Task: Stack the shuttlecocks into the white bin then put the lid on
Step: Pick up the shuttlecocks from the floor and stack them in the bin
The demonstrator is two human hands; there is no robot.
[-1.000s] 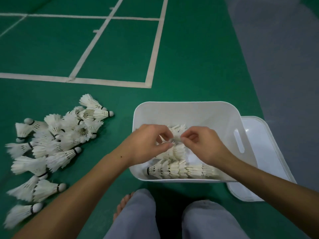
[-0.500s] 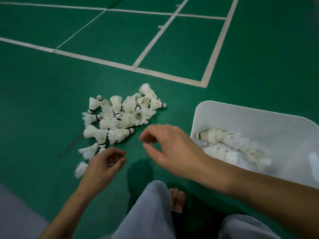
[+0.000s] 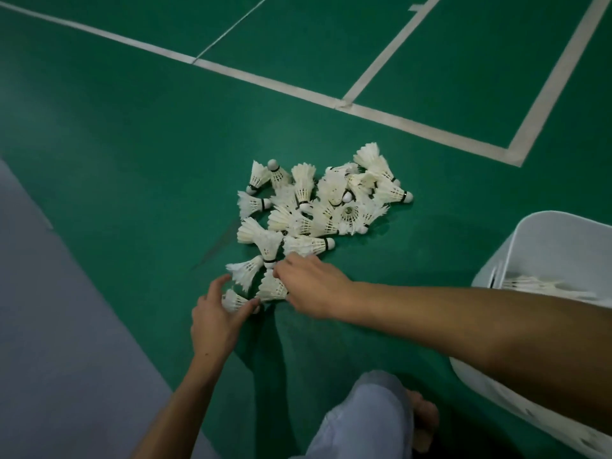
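Shuttlecocks mostly lie piled on the floor; a few in the bin at right. Both hands have left the bin and moved to the pile's near edge. Left hand: fingers spread, closing around one shuttlecock. Right hand: fingers curled onto another, grip hidden. Next batch pickup; lid not in view.
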